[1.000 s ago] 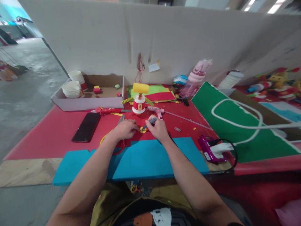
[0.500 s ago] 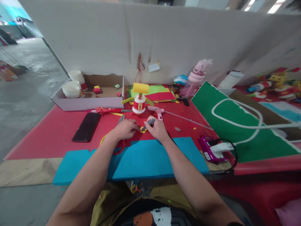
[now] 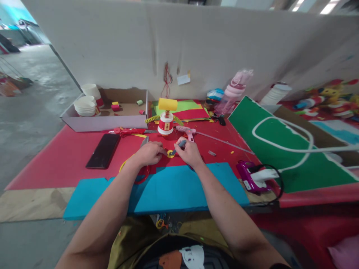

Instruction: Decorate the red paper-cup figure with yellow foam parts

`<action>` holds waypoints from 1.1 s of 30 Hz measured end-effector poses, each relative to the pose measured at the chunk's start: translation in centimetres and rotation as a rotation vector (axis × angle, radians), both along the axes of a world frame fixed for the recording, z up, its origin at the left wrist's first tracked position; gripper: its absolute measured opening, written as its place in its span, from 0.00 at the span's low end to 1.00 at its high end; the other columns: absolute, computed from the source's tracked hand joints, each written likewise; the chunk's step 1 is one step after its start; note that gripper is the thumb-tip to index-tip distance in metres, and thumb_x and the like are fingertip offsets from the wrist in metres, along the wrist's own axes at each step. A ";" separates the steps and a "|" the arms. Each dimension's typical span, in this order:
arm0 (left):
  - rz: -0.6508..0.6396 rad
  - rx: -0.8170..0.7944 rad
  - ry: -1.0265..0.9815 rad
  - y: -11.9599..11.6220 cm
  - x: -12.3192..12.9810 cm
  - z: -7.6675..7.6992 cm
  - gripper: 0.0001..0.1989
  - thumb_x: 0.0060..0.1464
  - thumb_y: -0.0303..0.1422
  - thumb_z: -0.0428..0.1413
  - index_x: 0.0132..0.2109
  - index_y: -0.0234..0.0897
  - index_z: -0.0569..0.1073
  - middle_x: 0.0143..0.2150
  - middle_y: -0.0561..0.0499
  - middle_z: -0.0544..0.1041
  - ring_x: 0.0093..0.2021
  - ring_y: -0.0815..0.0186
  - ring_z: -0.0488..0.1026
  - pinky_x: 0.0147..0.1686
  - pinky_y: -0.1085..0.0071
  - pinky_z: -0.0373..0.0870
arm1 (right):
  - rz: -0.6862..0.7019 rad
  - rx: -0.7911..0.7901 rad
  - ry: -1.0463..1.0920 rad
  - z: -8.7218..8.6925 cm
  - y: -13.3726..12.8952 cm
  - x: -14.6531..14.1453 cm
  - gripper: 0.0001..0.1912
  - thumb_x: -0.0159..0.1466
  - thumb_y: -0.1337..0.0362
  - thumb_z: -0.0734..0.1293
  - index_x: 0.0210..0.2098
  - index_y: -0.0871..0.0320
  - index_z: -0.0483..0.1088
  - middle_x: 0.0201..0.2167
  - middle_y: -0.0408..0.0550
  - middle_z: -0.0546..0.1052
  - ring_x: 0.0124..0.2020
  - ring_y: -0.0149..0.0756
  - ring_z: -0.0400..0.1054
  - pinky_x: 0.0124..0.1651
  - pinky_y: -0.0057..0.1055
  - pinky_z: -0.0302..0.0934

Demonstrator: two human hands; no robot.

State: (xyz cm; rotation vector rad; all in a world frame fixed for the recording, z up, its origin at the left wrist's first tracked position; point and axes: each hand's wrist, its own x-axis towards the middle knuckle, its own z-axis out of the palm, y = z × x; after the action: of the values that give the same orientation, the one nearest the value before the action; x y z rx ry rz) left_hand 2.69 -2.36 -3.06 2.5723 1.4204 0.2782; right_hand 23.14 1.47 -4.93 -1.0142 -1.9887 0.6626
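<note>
A small yellow disc (image 3: 170, 157) is shown lying flat on a red-covered tabletop (image 3: 70, 157), with a hand on either side of it. At its 9 o'clock side, the disc's edge is touched by a fingertip of the left hand (image 3: 151, 153); whether anything is pinched by that grip cannot be told. At 3 o'clock, a grey pen-like tool (image 3: 181, 144) is grasped between the thumb and fingers of the right hand (image 3: 189, 152). The tool is slanted, its upper end pointed toward 2 o'clock and its lower end set at the disc.

Compared with half a second ago, only the tool seems to have been shifted, by a slight change of lean; a dark spot near the disc's middle can be made out more clearly beside its lower end. Disc and left hand have been kept in place, so the work is judged to be continuing at the same spot, with the disc steadied.

From the disc, a paper-cup figure (image 3: 165, 126) is stood upright at 12 o'clock, a pink glue gun (image 3: 185, 130) is laid between 1 and 2, a black phone (image 3: 103, 151) is placed at 9, and a blue board (image 3: 176, 190) is set at 6.
</note>
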 end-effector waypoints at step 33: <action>0.001 -0.007 -0.005 0.1 0.0 -0.1 0.21 0.48 0.22 0.50 0.44 0.43 0.80 0.38 0.49 0.74 0.39 0.64 0.73 0.42 0.69 0.68 | 0.030 -0.032 -0.002 -0.2 -0.2 -0.4 0.11 0.62 0.57 0.61 0.26 0.54 0.60 0.18 0.37 0.63 0.21 0.30 0.58 0.26 0.27 0.50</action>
State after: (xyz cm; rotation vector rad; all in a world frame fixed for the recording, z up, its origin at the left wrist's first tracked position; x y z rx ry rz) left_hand 2.68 -2.26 -3.21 2.5636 1.4188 0.2795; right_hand 22.73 1.28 -5.09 -1.0063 -2.0046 0.7117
